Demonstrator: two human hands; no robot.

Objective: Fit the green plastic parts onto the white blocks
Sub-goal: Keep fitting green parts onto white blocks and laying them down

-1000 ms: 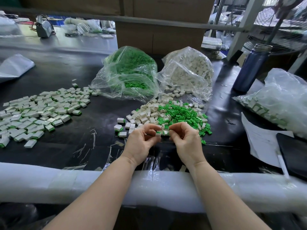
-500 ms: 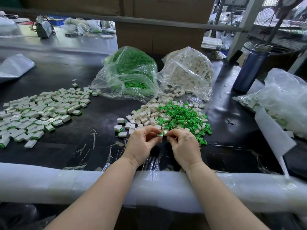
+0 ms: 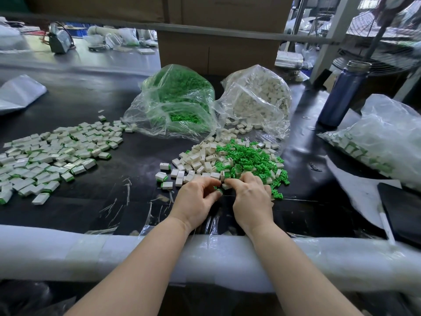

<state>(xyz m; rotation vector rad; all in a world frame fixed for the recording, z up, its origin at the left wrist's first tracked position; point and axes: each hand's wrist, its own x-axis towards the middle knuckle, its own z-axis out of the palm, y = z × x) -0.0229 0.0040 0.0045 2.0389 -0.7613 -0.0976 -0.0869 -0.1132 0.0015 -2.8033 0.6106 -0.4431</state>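
At the near edge of the mixed pile [image 3: 230,161] on the black desk [image 3: 114,201], my two hands are meeting, knuckles up. My left hand [image 3: 196,200] is curling its fingers [image 3: 210,182] around a small piece with green showing at its tip [image 3: 219,190]; I cannot tell whether it is a bare green part or a block already fitted. My right hand [image 3: 250,199] is pinching a white block [image 3: 226,186] between thumb and forefinger, just beside the left fingertips. The loose white blocks [image 3: 200,159] are lying on the left of the pile and the green parts [image 3: 248,159] on its right, touching and overlapping. Behind them, a clear bag of green parts [image 3: 177,99] is sitting beside a clear bag of white blocks [image 3: 257,96]. Well apart to the left, finished blocks [image 3: 52,153] with green edges are spreading across the desk. On the right, another bag [image 3: 382,137] is holding more blocks with green in them, and a blue bottle [image 3: 341,94] is standing upright behind it. A white padded rail [image 3: 68,254] is running under my forearms.
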